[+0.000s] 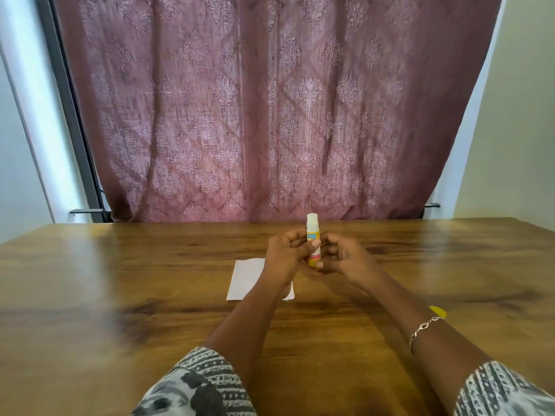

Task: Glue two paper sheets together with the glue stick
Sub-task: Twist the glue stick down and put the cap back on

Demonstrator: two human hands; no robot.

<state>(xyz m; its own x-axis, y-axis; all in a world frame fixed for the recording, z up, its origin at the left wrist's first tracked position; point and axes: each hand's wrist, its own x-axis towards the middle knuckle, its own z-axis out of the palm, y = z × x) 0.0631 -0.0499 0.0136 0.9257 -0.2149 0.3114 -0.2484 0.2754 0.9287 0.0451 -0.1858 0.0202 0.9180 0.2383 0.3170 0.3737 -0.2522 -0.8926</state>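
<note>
I hold a glue stick (pixel 312 232) upright above the wooden table (pixel 120 280), its white tip bare and pointing up. My left hand (pixel 285 256) grips the tube's middle, thumb across the label. My right hand (pixel 342 259) pinches the yellow base from the right. A white paper sheet (pixel 246 277) lies flat on the table under and left of my left wrist, partly hidden by my forearm. I cannot tell whether it is one sheet or two stacked. A yellow piece, likely the cap (pixel 438 311), lies behind my right forearm.
A maroon patterned curtain (pixel 270 115) hangs behind the table's far edge. Pale walls stand at both sides. The wooden top stretches wide to the left and right of my hands.
</note>
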